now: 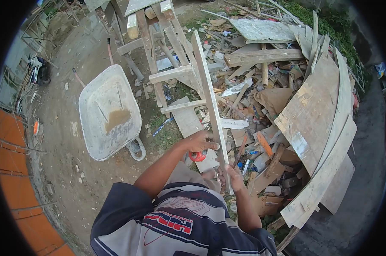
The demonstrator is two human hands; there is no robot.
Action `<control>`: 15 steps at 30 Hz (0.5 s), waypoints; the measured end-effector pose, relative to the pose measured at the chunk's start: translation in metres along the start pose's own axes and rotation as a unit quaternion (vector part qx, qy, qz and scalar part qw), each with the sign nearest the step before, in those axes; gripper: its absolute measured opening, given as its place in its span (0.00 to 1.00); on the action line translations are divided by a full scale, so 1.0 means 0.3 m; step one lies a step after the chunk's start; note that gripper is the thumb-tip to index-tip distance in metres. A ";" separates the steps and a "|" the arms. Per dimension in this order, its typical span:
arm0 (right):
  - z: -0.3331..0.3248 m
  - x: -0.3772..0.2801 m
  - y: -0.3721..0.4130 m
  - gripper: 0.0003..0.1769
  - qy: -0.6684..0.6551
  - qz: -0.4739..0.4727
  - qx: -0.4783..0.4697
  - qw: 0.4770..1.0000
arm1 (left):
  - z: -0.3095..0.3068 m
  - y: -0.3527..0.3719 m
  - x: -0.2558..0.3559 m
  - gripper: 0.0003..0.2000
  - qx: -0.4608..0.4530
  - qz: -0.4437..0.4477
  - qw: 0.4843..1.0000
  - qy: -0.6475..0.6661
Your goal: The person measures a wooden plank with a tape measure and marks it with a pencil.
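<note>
Long batten [210, 94]: pale, weathered timber, narrow and straight-edged. It runs from the near centre, at the person's chest, up and away to the far centre, and its far end crosses a rough wooden trestle [159, 55].

Left hand [200, 141]: fingers wrapped over the batten's left edge, closed on it. A small red round object [197, 155] sits just below this hand; can't tell what it is.

Right hand [233, 177]: clasps the batten's near end from the right.

Left: wheelbarrow [110, 113], rounded metal tray crusted grey, with a brown patch in the bottom. Packed dirt ground [65, 145] lies open around it.

Right: dense scrap pile [261, 106] of splintered boards and cardboard, edged by large curved plywood sheets [316, 123]. There is little free room on that side.
</note>
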State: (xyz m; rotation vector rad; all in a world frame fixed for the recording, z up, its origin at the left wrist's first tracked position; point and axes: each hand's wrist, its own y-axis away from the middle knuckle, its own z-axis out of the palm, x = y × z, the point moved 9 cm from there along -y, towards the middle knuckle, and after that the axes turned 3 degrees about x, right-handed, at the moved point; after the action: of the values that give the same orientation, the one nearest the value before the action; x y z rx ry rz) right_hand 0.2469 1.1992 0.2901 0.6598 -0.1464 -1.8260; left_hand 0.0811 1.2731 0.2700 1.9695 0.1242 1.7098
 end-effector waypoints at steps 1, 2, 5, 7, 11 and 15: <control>-0.093 -0.062 0.013 0.38 0.264 -0.108 0.126 0.950 | -0.007 0.020 0.011 0.25 0.012 0.053 0.998 -0.042; -0.129 -0.144 0.052 0.36 0.503 -0.212 0.234 0.804 | -0.015 0.041 0.024 0.27 0.024 0.105 0.990 -0.086; 0.009 -0.249 0.142 0.37 0.720 -0.287 0.291 0.561 | -0.045 0.118 -0.130 0.28 0.028 -0.013 0.991 -0.131; 0.051 -0.277 0.129 0.38 0.722 -0.310 0.297 0.542 | -0.057 0.186 -0.228 0.28 0.046 -0.033 0.990 -0.132; 0.102 -0.293 0.022 0.44 0.734 -0.399 0.277 0.475 | -0.060 0.270 -0.434 0.29 0.074 -0.085 0.992 -0.049; -0.199 -0.183 -0.267 0.46 0.805 -0.257 0.277 0.458 | -0.090 0.332 -0.438 0.27 0.096 -0.066 0.992 -0.058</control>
State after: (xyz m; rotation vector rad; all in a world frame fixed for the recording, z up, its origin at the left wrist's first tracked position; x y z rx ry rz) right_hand 0.2214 1.2910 0.2274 2.8477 0.8684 -0.7909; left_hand 0.0034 1.1440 0.1979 2.1408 0.3818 1.5445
